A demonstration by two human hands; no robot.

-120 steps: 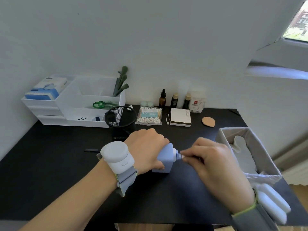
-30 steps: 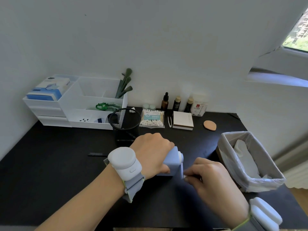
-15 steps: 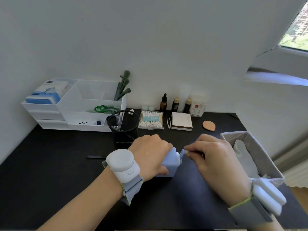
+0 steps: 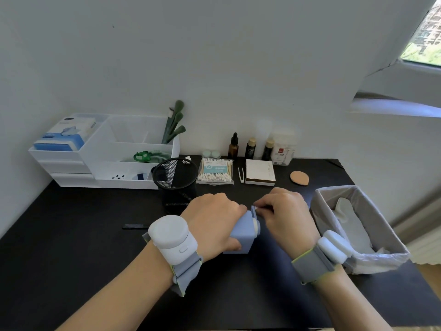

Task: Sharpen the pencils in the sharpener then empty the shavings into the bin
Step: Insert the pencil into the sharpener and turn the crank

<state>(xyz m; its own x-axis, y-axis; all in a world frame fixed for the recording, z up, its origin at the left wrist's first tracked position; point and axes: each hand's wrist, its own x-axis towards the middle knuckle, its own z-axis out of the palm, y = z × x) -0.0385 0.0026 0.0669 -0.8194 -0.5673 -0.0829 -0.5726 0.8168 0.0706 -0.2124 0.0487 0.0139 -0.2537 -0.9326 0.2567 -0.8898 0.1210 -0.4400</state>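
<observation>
A light blue box-shaped pencil sharpener (image 4: 243,232) stands on the black desk (image 4: 71,247) in front of me. My left hand (image 4: 214,220) is clamped over its top and left side. My right hand (image 4: 286,218) pinches the small white crank handle (image 4: 254,208) on the sharpener's right face, with the handle near the top of its turn. Any pencil in the sharpener is hidden under my left hand. A short dark stick (image 4: 134,226), possibly a pencil, lies on the desk to the left. The grey lined bin (image 4: 336,188) stands at the right with white paper inside.
A black mesh cup (image 4: 175,177) stands just behind my left hand. Along the back wall are a white organizer (image 4: 107,151), a pack of cotton swabs (image 4: 216,172), small bottles (image 4: 233,146) and a white box (image 4: 260,173). The desk's right edge runs just beyond the bin.
My right hand has swung from below the sharpener's right face up to its top, carrying the crank handle round. My left hand has stayed clamped on the sharpener.
</observation>
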